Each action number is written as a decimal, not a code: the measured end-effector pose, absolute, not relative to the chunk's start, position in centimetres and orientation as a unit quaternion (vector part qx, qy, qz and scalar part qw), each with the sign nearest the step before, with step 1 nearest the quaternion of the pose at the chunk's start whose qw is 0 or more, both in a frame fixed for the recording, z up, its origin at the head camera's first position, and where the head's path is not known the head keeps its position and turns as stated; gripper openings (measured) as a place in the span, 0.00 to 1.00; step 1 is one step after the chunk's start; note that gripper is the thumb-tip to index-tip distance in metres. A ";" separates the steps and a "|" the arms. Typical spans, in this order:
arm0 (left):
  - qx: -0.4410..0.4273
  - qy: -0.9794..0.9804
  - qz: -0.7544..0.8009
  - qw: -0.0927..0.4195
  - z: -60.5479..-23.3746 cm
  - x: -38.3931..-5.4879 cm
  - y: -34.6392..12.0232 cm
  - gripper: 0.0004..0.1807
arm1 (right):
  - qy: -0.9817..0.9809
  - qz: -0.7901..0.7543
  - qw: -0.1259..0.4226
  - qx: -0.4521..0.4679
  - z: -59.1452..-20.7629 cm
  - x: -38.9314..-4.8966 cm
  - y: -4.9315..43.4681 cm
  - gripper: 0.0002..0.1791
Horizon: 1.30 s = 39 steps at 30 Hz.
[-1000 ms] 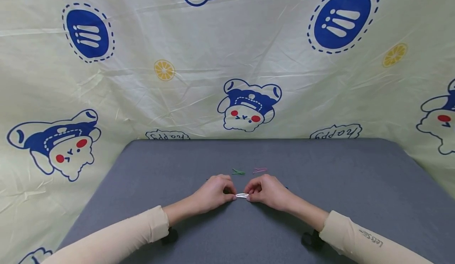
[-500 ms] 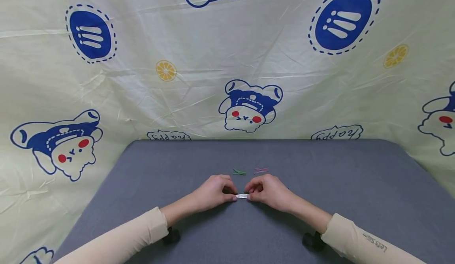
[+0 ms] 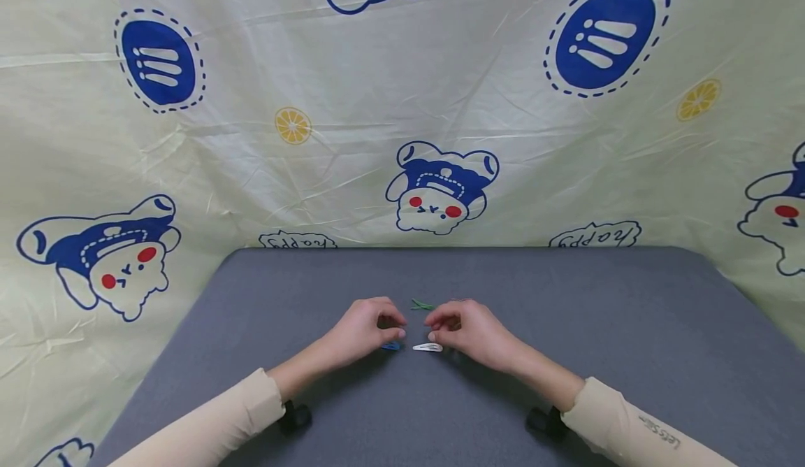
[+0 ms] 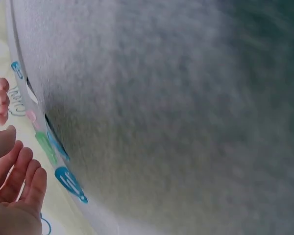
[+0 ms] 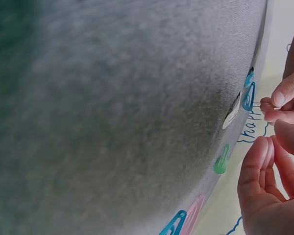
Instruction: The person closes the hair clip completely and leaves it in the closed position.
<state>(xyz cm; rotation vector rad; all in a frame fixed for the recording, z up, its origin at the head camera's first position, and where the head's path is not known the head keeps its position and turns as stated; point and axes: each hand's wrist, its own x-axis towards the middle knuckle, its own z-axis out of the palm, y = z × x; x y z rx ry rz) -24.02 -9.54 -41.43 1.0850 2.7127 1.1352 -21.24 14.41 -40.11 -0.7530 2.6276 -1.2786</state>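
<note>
A white snap hair clip (image 3: 428,347) lies flat on the grey table between the two hands. My left hand (image 3: 367,328) hovers over a blue hair clip (image 3: 391,346), thumb and fingers apart with nothing between them. Just behind the white clip, to its right, is my right hand (image 3: 473,333), its fingers loosely bent and holding nothing. A green hair clip (image 3: 423,305) lies farther back. In the right wrist view, a pink hair clip (image 5: 192,215) lies beside another blue clip (image 5: 174,224); the right hand mostly hides that pair in the head view.
The grey table (image 3: 566,285) reaches back to a pale curtain (image 3: 352,187) printed with cartoon bears and orange slices. In the left wrist view, blue clips (image 4: 71,184) lie in a loose group with the green and pink ones. A dark wrist camera (image 3: 295,418) sits under the left sleeve.
Both hands have let go of the white clip, which now lies on the table. The left hand has drawn back to the left, uncovering a blue clip; the right has lifted slightly and covers the pink clip.
</note>
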 end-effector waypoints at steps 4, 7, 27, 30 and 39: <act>0.330 0.868 0.370 0.005 -41.0 -24.0 -10.4 0.07 | 0.868 -0.427 0.058 -0.247 -40.1 -21.3 14.0 0.10; 0.319 0.871 0.374 0.003 -40.9 -24.1 -11.1 0.07 | 0.867 -0.431 0.055 -0.245 -40.2 -21.4 13.6 0.10; 0.277 0.889 0.362 -0.044 -40.8 -25.1 -14.4 0.07 | 0.874 -0.421 0.043 -0.241 -39.5 -23.5 10.7 0.11; 0.277 0.890 0.359 -0.039 -41.0 -25.3 -14.8 0.08 | 0.874 -0.416 0.054 -0.247 -39.4 -24.0 10.3 0.11; 0.286 0.891 0.352 -0.020 -41.5 -25.9 -15.5 0.07 | 0.874 -0.399 0.078 -0.268 -39.9 -25.1 9.3 0.10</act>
